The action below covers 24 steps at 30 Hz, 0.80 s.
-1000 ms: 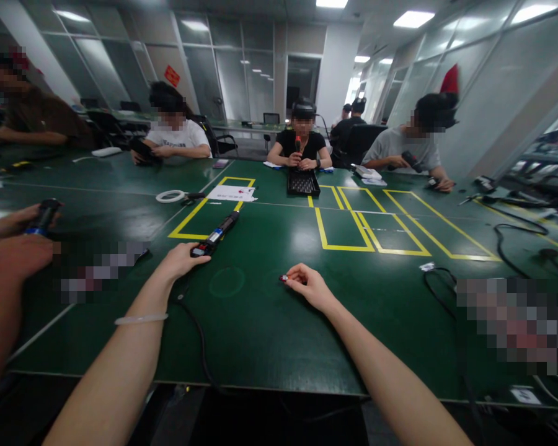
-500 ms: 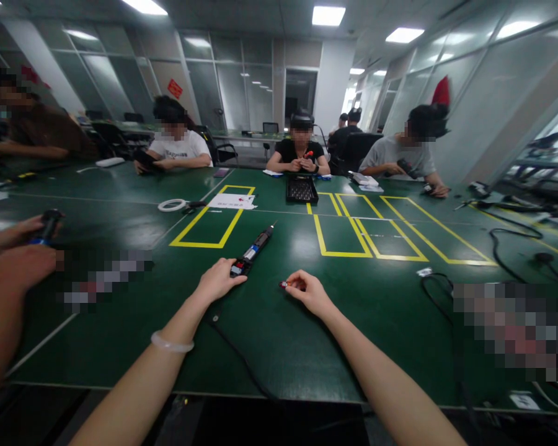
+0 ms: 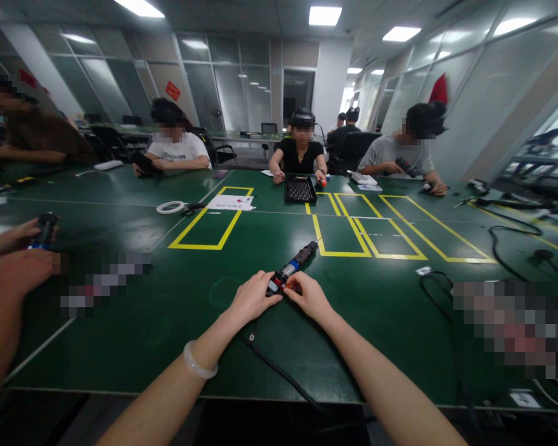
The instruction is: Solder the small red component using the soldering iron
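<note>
My left hand (image 3: 253, 298) is closed around the rear end of an electric screwdriver (image 3: 292, 266). The tool lies slanted on the green table (image 3: 204, 365), its thin tip pointing away to the right. A silver and blue motor section shows along its body, so the casing looks opened. My right hand (image 3: 312, 296) pinches a small red-and-orange part (image 3: 286, 285) against the tool's rear section. Fingers hide most of that part; whether it is seated cannot be seen. A black cord (image 3: 283, 375) runs from near my left wrist toward the table's front edge.
Yellow tape rectangles (image 3: 344, 254) mark the table ahead. Beyond them a person sits behind a black tray (image 3: 300, 189). At the left, another person's hands (image 3: 39, 248) hold a similar tool. Black cables (image 3: 434, 297) lie at the right; a white coiled cable (image 3: 170, 207) lies back left.
My left hand has moved right with the screwdriver, bringing it to my right hand. The small part now meets the tool's rear. Across the table, the person's hands have lowered and parted.
</note>
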### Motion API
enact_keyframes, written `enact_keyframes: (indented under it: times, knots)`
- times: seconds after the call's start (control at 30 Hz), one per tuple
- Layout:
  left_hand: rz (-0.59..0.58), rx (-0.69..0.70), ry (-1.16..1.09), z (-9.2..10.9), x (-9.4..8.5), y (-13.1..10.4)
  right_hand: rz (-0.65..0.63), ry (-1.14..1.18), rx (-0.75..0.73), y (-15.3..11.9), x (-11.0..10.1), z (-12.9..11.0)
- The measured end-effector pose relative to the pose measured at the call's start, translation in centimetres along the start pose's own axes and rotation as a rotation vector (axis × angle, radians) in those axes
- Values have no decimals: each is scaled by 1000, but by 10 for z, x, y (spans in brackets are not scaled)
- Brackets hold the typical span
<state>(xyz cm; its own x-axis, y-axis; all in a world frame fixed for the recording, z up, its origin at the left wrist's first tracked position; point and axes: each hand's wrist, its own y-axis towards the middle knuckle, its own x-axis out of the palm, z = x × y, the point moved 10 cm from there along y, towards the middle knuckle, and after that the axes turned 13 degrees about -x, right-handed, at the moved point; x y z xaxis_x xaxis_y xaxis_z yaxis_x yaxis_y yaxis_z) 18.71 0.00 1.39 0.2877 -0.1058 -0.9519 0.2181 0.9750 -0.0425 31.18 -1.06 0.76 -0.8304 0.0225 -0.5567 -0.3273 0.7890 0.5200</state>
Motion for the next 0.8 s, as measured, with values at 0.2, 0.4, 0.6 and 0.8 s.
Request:
enact_keyframes:
  times: [0.2, 0.4, 0.6, 0.8]
  knots:
    - [-6, 14, 25, 4, -2, -3, -41, -87, -68, 3, 5, -7]
    - [7, 14, 86, 8, -1, -6, -68, -99, -105, 3, 6, -14]
    - [7, 26, 95, 8, -1, -6, -105, -161, -167, 1, 5, -20]
    - [-15, 48, 92, 4, 1, -3, -153, -217, -198, 1, 10, -22]
